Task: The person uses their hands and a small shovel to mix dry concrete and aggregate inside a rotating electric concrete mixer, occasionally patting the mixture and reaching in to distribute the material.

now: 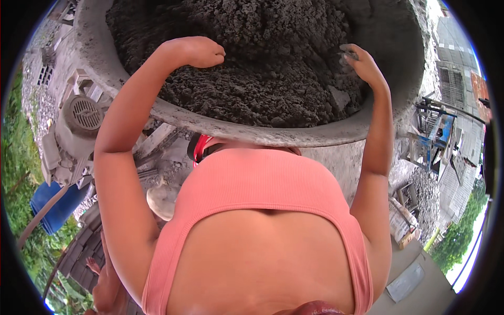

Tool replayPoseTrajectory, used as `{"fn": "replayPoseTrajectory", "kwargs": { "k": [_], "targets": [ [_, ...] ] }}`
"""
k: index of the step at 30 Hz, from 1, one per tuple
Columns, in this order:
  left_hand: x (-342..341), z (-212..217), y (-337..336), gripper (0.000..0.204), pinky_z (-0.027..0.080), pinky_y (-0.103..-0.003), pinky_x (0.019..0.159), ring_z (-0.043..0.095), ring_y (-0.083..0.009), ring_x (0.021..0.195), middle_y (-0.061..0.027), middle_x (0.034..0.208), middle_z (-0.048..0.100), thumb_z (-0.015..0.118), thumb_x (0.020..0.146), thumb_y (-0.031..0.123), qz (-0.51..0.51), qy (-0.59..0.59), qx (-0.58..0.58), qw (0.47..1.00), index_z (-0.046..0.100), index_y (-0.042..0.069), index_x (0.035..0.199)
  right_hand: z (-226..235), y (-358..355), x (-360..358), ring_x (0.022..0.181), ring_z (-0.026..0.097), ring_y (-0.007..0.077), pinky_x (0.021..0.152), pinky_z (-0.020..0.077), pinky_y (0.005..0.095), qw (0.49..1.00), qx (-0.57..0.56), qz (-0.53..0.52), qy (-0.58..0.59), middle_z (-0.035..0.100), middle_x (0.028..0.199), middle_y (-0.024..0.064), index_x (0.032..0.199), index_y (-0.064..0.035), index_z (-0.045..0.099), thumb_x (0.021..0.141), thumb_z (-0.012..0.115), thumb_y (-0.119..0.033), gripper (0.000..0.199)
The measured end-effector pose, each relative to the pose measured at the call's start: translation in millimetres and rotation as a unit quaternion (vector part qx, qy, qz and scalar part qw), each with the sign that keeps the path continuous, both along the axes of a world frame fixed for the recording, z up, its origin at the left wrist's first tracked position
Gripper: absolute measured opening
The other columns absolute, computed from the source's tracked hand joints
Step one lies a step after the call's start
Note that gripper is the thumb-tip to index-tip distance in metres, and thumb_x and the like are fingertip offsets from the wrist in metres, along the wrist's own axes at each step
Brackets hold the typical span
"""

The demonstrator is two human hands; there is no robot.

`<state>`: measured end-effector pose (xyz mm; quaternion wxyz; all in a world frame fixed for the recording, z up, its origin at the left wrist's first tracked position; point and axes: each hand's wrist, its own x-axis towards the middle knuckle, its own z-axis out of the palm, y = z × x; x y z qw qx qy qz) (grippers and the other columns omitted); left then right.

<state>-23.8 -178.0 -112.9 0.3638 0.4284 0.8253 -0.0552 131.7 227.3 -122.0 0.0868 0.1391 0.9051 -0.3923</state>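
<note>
A wide round grey basin [220, 125] is in front of me, holding a dark grey, crumbly, damp-looking mix [247, 86]. Over the left part of the mix, my left hand [202, 51] is closed with its fingers curled under; whatever it may hold is hidden. My right hand [362, 64] reaches over the right side of the basin. Its fingers are bent together around a small grey lump [348, 51], whose kind I cannot make out. A larger pale grey chunk [339, 97] lies in the mix below that hand.
Left of the basin stands a dusty motor [84, 112] with a vented cover. A blue barrel [55, 207] lies beyond it. Another person's hand [93, 265] shows at lower left. To the right are a blue metal frame [441, 137] and gravel [425, 189].
</note>
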Motion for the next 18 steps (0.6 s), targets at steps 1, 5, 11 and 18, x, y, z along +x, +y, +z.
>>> {"fn": "replayPoseTrajectory", "kwargs": {
  "k": [1, 5, 11, 18],
  "targets": [
    [-2.7, 1.7, 3.0, 0.043, 0.043, -0.042, 0.102, 0.054, -0.0298, 0.119, -0.0124, 0.13, 0.057, 0.041, 0.096, 0.026, 0.006, 0.007, 0.024, 1.0, 0.053, 0.01, 0.133, 12.1, -6.9, 1.9, 0.077, 0.064, 0.0132, 0.064, 0.0522, 0.0318, 0.998, 0.024, -0.02, -0.046, 0.067, 0.094, 0.0069, 0.122, -0.0076, 0.058, 0.093, 0.061, -0.017, 0.031],
    [-1.2, 4.5, 1.4, 0.042, 0.043, -0.042, 0.102, 0.054, -0.0297, 0.119, -0.0124, 0.13, 0.057, 0.039, 0.097, 0.025, 0.019, 0.021, 0.056, 0.998, 0.052, 0.009, 0.134, 24.2, -19.6, 2.8, 0.072, 0.064, 0.0129, 0.063, 0.052, 0.0321, 0.99, 0.077, -0.014, -0.116, 0.068, 0.09, 0.007, 0.121, -0.009, 0.059, 0.094, 0.058, -0.018, 0.028],
    [0.5, 6.8, 2.8, 0.043, 0.043, -0.041, 0.102, 0.055, -0.0299, 0.118, -0.0128, 0.128, 0.058, 0.039, 0.097, 0.025, 0.002, 0.018, 0.032, 0.999, 0.052, 0.009, 0.134, 30.3, -15.0, 5.2, 0.065, 0.064, 0.0124, 0.061, 0.0505, 0.0305, 0.997, 0.018, -0.041, -0.059, 0.069, 0.088, 0.0059, 0.121, -0.0114, 0.06, 0.094, 0.059, -0.018, 0.028],
    [0.8, 8.8, 2.3, 0.043, 0.043, -0.04, 0.102, 0.054, -0.0298, 0.119, -0.0129, 0.128, 0.058, 0.04, 0.096, 0.025, 0.008, 0.02, 0.046, 0.999, 0.052, 0.008, 0.133, 18.6, 8.2, 6.2, 0.061, 0.063, 0.0113, 0.058, 0.0502, 0.0302, 0.994, 0.07, -0.083, -0.002, 0.068, 0.084, 0.0071, 0.123, -0.0127, 0.059, 0.088, 0.066, -0.022, 0.036]
  ]
}}
